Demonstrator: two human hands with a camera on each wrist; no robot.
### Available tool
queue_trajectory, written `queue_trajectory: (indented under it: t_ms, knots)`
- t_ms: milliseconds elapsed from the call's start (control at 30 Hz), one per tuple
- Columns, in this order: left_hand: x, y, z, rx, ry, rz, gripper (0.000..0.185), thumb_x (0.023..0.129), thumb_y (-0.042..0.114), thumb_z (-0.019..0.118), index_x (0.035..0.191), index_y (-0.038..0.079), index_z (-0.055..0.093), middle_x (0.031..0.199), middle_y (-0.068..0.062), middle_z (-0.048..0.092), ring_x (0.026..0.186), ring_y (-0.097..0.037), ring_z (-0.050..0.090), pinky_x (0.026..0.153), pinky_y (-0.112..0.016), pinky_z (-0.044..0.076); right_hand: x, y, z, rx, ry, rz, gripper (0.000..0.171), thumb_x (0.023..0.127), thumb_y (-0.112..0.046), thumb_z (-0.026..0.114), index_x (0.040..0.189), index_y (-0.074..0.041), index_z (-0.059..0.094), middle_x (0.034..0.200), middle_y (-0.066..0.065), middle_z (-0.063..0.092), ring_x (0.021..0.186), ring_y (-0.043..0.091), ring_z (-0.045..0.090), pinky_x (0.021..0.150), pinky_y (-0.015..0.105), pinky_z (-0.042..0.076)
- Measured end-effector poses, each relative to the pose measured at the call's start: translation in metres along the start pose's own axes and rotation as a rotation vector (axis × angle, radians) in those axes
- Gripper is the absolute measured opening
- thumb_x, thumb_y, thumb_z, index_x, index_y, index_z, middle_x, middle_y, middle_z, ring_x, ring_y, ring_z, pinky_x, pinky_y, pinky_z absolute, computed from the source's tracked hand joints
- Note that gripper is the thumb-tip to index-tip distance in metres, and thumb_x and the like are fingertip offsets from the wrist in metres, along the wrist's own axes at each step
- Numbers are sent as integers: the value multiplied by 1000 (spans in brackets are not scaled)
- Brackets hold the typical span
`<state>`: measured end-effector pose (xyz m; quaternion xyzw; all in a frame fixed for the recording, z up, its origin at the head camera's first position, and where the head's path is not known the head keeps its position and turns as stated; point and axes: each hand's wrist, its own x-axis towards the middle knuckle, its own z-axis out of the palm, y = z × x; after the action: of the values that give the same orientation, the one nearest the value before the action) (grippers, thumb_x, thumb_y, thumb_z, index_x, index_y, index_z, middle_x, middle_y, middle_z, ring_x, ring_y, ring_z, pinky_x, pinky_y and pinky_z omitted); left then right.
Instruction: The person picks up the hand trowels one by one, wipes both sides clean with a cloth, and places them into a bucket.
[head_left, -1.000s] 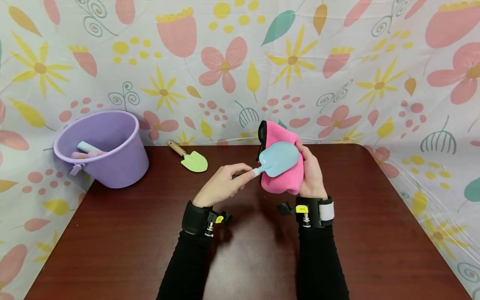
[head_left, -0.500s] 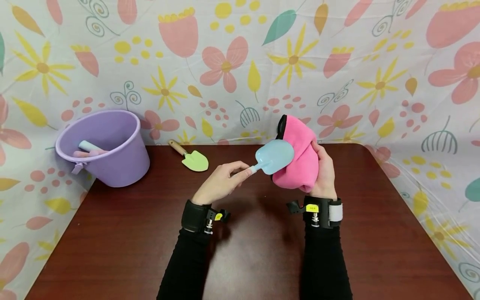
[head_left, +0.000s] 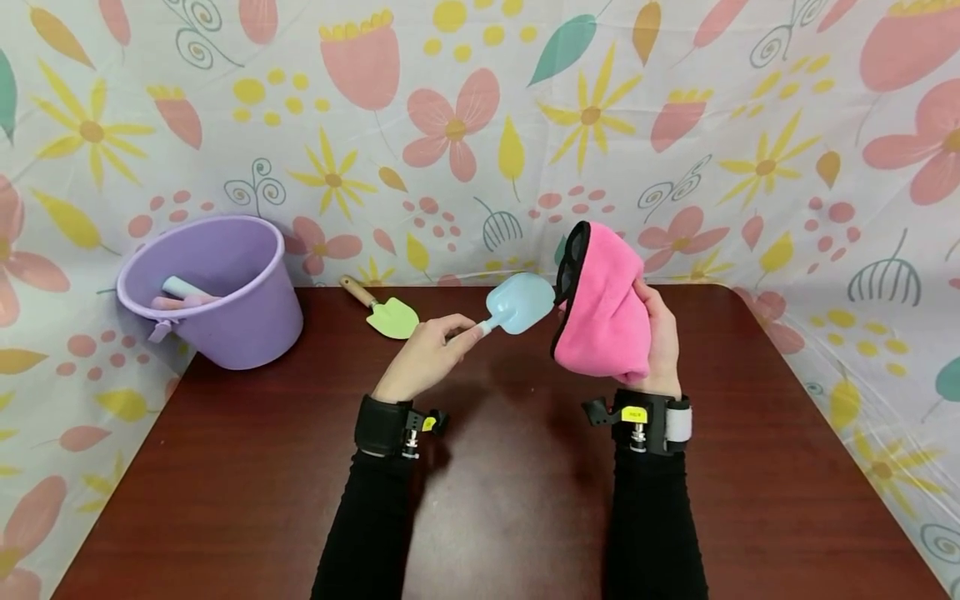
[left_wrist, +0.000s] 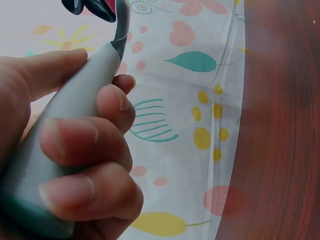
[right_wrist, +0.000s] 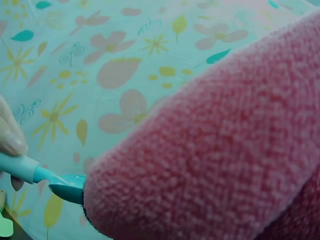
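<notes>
My left hand (head_left: 427, 357) grips a small light blue trowel (head_left: 522, 302) by its pale handle, the blade pointing right and held up over the back of the table. In the left wrist view several fingers curl round the handle (left_wrist: 82, 97). A bunched pink cloth (head_left: 609, 312) with black edging is in my right hand (head_left: 660, 346), the fingers partly hidden behind it. The cloth's black-edged side faces the trowel, whose blade tip comes right up to it in the head view. From the right wrist, the fuzzy cloth (right_wrist: 210, 140) covers part of the blade (right_wrist: 67, 192).
A purple bucket (head_left: 262, 325) stands at the back left with several toy tool handles (head_left: 183, 289) inside. Beside it lies a green trowel (head_left: 393, 318) with a wooden handle. The brown table (head_left: 495, 500) backs onto a flower-printed curtain (head_left: 465, 208).
The cloth has moved right and away from the trowel blade, which it earlier lay behind. My left hand has drawn the trowel a little to the left.
</notes>
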<state>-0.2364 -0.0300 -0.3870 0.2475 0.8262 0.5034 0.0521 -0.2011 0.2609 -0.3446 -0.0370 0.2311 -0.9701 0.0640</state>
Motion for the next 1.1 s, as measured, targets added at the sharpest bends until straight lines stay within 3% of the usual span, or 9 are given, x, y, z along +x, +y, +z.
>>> queue_trajectory:
  t_ms: [233, 333, 533, 667, 800, 933, 1100]
  knots:
    - [0, -2, 0, 8, 8, -8, 25, 100, 41, 55, 107, 20, 66, 70, -11, 56, 49, -16, 34, 52, -30, 30, 2, 1, -3, -17, 18, 6, 32, 106, -27, 41, 94, -6, 63, 77, 5, 67, 69, 19, 63, 51, 30, 47]
    - [-2, -3, -2, 1, 24, 3, 28, 99, 41, 56, 110, 17, 67, 72, -9, 55, 52, -17, 36, 55, -31, 33, 2, 0, -6, -21, 41, -5, 29, 105, -25, 44, 95, -6, 63, 82, 5, 67, 74, 18, 64, 55, 30, 48]
    - [-11, -10, -21, 76, 64, -55, 32, 92, 45, 66, 109, 18, 66, 82, -1, 59, 65, -19, 48, 63, -35, 42, 2, -5, -10, -73, 98, 20, 25, 104, -24, 45, 96, -7, 62, 89, 3, 69, 80, 17, 63, 60, 30, 49]
    - [-13, -15, -47, 224, 53, -95, 37, 89, 46, 69, 110, 15, 66, 84, 1, 61, 69, -19, 53, 66, -36, 44, 2, -14, -14, -115, 122, 5, 21, 104, -20, 45, 103, -8, 62, 101, 0, 67, 91, 14, 61, 74, 27, 49]
    - [-16, -16, -80, 401, 50, -123, 34, 91, 40, 68, 113, 14, 67, 85, -1, 64, 70, -20, 55, 68, -36, 44, 3, -24, -21, -210, 142, 46, 17, 104, -21, 46, 114, -12, 57, 114, -4, 61, 102, 12, 55, 86, 26, 44]
    - [-23, -10, -117, 510, 72, -142, 29, 94, 36, 65, 112, 14, 68, 86, -3, 63, 70, -22, 54, 67, -36, 42, 7, -35, -28, -436, 120, 94, 25, 105, -21, 46, 128, -16, 50, 125, -5, 49, 108, 11, 49, 93, 23, 41]
    - [-32, -1, -167, 604, 99, -135, 30, 95, 37, 63, 108, 10, 68, 83, -6, 60, 72, -27, 53, 68, -40, 40, 11, -48, -36, -709, 115, 119, 26, 105, -24, 48, 130, -18, 49, 121, -4, 47, 102, 10, 50, 88, 20, 45]
